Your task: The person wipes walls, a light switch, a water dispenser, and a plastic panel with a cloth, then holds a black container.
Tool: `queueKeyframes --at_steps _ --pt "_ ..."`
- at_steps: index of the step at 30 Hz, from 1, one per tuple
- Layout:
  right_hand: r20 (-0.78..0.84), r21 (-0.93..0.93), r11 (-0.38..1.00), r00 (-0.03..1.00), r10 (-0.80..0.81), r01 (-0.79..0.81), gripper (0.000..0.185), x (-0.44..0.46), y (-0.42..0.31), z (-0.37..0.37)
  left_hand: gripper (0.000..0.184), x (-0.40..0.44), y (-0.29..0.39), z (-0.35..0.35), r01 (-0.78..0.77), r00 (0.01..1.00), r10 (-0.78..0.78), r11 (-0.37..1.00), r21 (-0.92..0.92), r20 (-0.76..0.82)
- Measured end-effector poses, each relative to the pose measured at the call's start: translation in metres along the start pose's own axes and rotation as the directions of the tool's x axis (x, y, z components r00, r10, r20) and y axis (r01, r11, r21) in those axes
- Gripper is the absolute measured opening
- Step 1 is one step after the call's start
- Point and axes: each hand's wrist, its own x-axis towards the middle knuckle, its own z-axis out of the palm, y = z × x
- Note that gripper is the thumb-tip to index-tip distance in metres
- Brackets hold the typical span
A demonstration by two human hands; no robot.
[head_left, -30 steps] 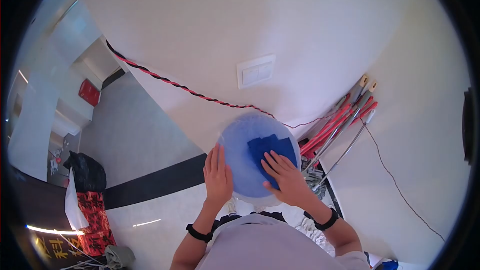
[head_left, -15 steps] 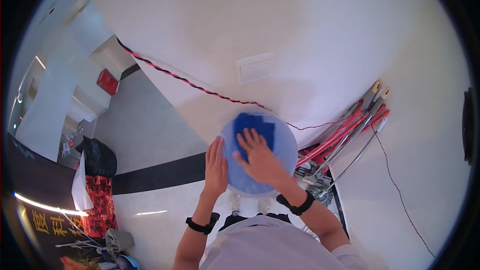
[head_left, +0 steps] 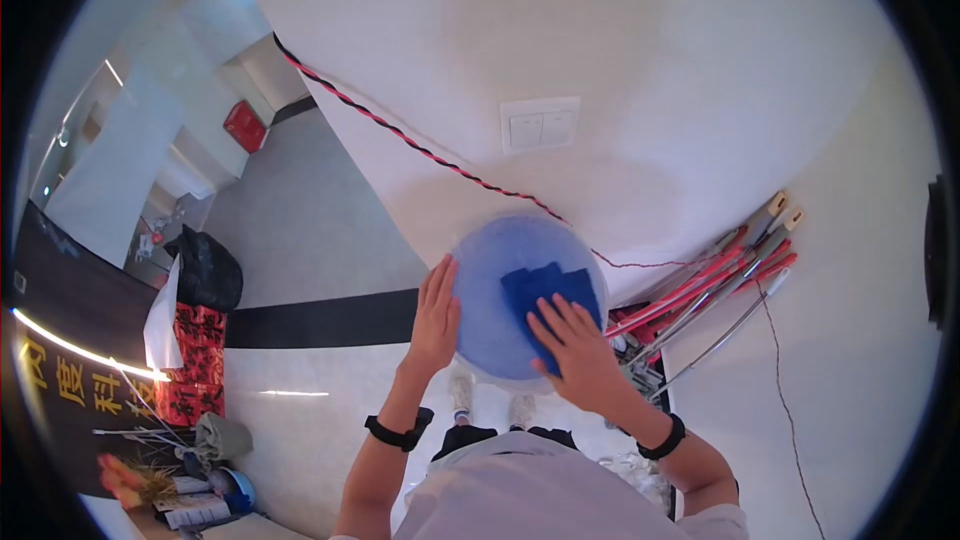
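- White wall (head_left: 690, 70) rises before me, its switch plate (head_left: 540, 126) beyond the round blue top (head_left: 490, 330).
- Blue cloth (head_left: 527, 285) lies on that top, toward its right side.
- My right hand (head_left: 572, 348) lies flat over the cloth, fingers apart, clamped on nothing.
- My left hand (head_left: 434, 322) rests at the top's left edge, fingers close together.
- Blue surface shows around the cloth; what is done or left there, I cannot tell.

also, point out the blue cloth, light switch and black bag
Blue cloth (head_left: 531, 285): head view, uncovered upper part.
Light switch (head_left: 540, 127): head view, middle of the plate.
Black bag (head_left: 208, 268): head view, middle of its side.
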Motion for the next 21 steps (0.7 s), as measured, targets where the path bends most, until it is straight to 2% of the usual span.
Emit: queueKeyframes --at_steps 3,6,7,9,11,14,15,17,18,19,20,21 --pt "-0.026 -0.006 0.998 0.998 0.062 -0.063 0.058 0.001 0.013 -0.001 0.05 0.0 0.001 -0.001 0.013 1.0 -0.013 1.0 0.001 0.013" --pt "-0.177 0.116 0.965 0.951 0.254 -0.236 0.059 0.002 0.011 0.004 0.05 -0.001 0.001 0.0 0.004 1.0 -0.004 1.0 0.0 0.004" --pt "-0.176 0.103 0.97 0.956 0.236 -0.221 0.059 0.001 0.009 0.004 0.05 -0.001 0.002 0.0 0.021 1.0 -0.021 1.0 0.016 0.015" --pt "-0.187 0.387 0.864 0.89 0.416 -0.323 0.061 -0.001 0.003 0.005 0.05 0.001 0.001 -0.001 0.05 0.999 -0.05 0.998 0.032 -0.003" --pt "-0.185 0.435 0.84 0.881 0.435 -0.323 0.06 -0.002 -0.002 0.004 0.05 -0.002 0.002 -0.001 0.008 1.0 -0.008 1.0 0.023 -0.012" --pt "-0.1 0.622 0.689 0.834 0.542 -0.373 0.058 0.009 -0.012 -0.011 0.051 -0.005 0.002 -0.002 0.04 0.999 -0.04 0.998 0.057 -0.005" --pt "-0.109 0.612 0.696 0.832 0.545 -0.375 0.058 0.017 -0.021 -0.018 0.051 -0.005 0.003 -0.005 0.031 0.999 -0.031 0.998 0.045 -0.01" --pt "-0.156 0.647 0.703 0.851 0.502 -0.295 0.058 0.041 -0.044 -0.024 0.05 -0.007 0.009 -0.015 0.127 0.989 -0.124 0.991 0.03 -0.082" --pt "-0.262 0.51 0.831 0.88 0.396 -0.222 0.059 0.055 -0.056 -0.015 0.05 -0.008 0.012 -0.024 0.118 0.99 -0.116 0.993 0.018 -0.084" --pt "-0.265 0.501 0.835 0.879 0.398 -0.227 0.059 0.069 -0.072 -0.003 0.05 -0.011 0.013 -0.034 0.143 0.973 -0.162 0.982 -0.122 -0.166" --pt "-0.213 0.336 0.918 0.932 0.292 -0.211 0.06 0.082 -0.088 0.01 0.05 -0.016 0.012 -0.042 0.161 0.945 -0.226 0.952 -0.262 -0.237" --pt "-0.135 0.165 0.972 0.972 0.191 -0.168 0.062 0.09 -0.098 0.021 0.05 -0.02 0.011 -0.047 0.166 0.943 -0.233 0.948 -0.272 -0.237"
